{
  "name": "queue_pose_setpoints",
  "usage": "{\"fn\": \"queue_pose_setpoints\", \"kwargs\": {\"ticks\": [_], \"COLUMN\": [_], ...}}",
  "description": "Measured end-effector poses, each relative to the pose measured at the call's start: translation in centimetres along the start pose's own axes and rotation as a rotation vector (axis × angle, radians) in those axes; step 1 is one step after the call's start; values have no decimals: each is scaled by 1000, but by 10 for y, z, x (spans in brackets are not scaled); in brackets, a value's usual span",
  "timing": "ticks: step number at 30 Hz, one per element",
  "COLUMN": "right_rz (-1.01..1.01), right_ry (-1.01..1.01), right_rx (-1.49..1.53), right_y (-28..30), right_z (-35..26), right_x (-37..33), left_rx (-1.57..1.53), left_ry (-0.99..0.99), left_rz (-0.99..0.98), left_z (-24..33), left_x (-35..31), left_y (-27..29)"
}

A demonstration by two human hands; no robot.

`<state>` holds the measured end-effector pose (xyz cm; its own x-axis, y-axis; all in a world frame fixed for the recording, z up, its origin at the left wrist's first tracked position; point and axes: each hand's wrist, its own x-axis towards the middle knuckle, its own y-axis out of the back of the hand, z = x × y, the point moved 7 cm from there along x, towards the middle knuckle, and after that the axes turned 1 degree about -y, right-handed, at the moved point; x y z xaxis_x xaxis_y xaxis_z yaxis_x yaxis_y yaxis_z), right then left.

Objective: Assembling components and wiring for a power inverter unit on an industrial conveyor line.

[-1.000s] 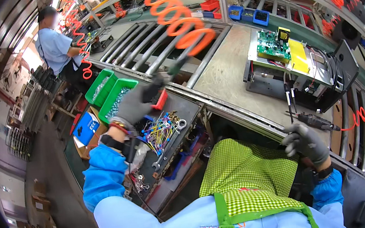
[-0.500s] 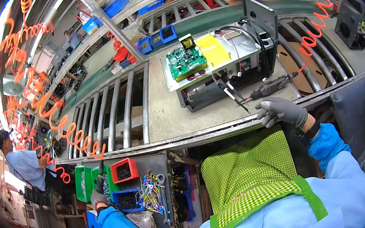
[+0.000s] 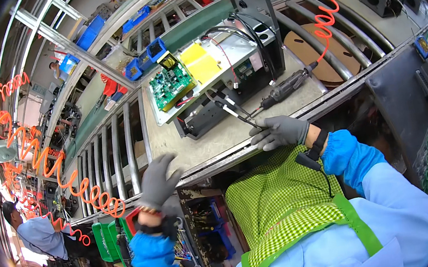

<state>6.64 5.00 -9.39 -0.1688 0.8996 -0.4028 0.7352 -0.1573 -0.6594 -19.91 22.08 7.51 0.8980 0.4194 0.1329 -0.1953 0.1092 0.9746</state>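
My left hand [image 3: 159,183], in a grey glove and slightly blurred, is raised off the table's front edge with its fingers apart and nothing in it. My right hand [image 3: 281,132], also gloved, is at the front edge with fingers loosely spread. Its thumb and fingertips are at the ends of black cables with white sleeves [image 3: 231,111]; whether they touch is unclear. Behind it lies a black power screwdriver [image 3: 287,88] on an orange coiled line. An open metal chassis [image 3: 216,107] carries a green circuit board [image 3: 173,87], a yellow sheet [image 3: 199,63] and an upright black panel [image 3: 256,18].
Metal rollers [image 3: 117,157] flank the board under the chassis. Below my left hand are green bins [image 3: 105,242], a second driver [image 3: 124,249] and a wrench [image 3: 188,242]. Orange coiled hoses [image 3: 80,188] hang at left. A person [image 3: 41,235] stands far left.
My left hand has let go of the driver at the bins and moved up and right to the table edge. My right hand has shifted left to the cable ends. The view has turned.
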Motion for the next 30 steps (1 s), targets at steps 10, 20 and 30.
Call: {"fn": "queue_pose_setpoints", "kwargs": {"ticks": [10, 20, 30], "right_rz": [11, 295, 35], "right_ry": [150, 491, -13], "right_rx": [76, -1358, -918], "right_y": [-43, -66, -7], "right_z": [-7, -112, -138], "right_x": [-10, -38, -30], "left_rx": [227, 8, -182], "left_ry": [-307, -291, -252], "left_rz": [204, 400, 286], "left_z": [104, 84, 69], "left_x": [163, 156, 205], "left_y": [-97, -57, -93]}}
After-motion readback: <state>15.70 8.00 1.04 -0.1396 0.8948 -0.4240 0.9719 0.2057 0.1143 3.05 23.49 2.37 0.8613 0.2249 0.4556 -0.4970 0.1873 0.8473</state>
